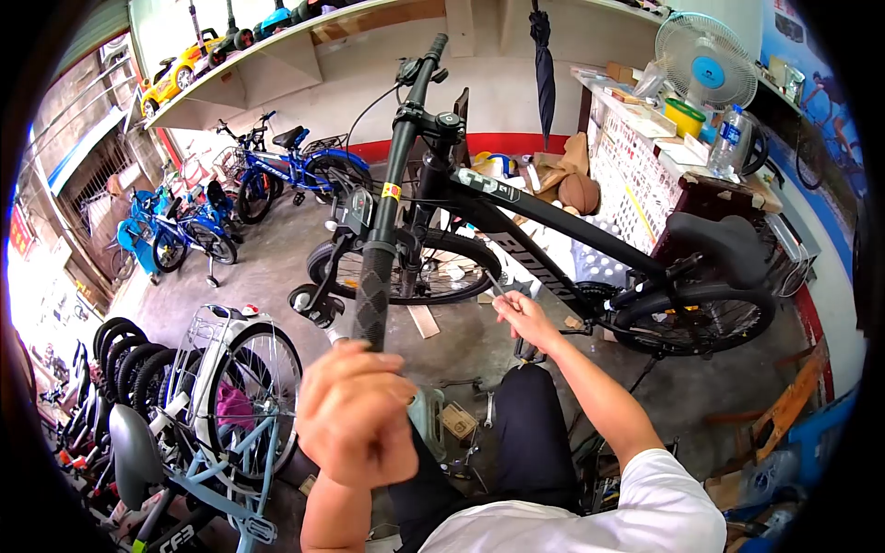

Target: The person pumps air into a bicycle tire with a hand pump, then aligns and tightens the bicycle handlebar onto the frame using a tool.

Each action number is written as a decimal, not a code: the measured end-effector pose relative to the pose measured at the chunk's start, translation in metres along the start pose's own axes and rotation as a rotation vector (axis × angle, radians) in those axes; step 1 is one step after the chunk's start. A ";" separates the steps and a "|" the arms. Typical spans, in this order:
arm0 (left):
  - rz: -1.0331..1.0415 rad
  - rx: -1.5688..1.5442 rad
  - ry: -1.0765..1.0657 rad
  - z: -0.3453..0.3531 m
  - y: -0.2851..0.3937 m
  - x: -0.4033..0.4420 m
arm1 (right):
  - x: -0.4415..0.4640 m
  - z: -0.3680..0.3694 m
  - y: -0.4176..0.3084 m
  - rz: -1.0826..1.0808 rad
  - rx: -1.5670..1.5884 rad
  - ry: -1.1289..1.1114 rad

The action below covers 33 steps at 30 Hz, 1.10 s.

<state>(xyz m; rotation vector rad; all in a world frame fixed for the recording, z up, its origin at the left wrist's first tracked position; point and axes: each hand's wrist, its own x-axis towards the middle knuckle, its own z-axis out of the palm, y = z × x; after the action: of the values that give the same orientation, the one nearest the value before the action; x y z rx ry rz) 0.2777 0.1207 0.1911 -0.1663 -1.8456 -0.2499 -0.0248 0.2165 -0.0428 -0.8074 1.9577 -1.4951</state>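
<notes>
A black mountain bike (535,240) stands upright across the view, its handlebar pointing toward me. My left hand (355,415) is closed, with curled fingers in front of the near end of the black handlebar grip (373,290). The fingers hide that end, so I cannot see what they hold, if anything. Beside the grip is a brake lever (318,304). My right hand (527,321) pinches a thin metal rod-like tool (499,291) between the bike's frame and the front wheel (415,267). The hand covers part of the tool, and its exact kind is unclear.
A light-blue bicycle (230,461) and several tyres (138,364) crowd the left. Blue children's bikes (286,166) stand farther back. Wrenches (489,410) and a small cardboard box (458,421) lie by my legs. A cluttered counter (636,120) with a fan (706,64) stands back right.
</notes>
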 end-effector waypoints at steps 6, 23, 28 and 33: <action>-0.015 -0.050 -0.096 -0.007 0.015 0.010 | -0.009 -0.020 -0.044 -0.116 0.051 -0.084; -0.301 0.032 -0.446 0.114 -0.157 0.160 | -0.089 0.086 -0.011 0.162 0.453 -0.257; -0.268 0.213 -0.500 0.150 -0.182 0.176 | -0.118 0.134 0.027 0.250 0.572 -0.335; -0.223 0.287 -0.629 0.163 -0.188 0.184 | -0.129 0.149 0.058 0.366 0.554 -0.322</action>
<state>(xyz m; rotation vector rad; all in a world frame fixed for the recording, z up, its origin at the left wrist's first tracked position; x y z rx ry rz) 0.0290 -0.0222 0.3071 0.1844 -2.5044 -0.0841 0.1622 0.2274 -0.1258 -0.3878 1.2765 -1.4664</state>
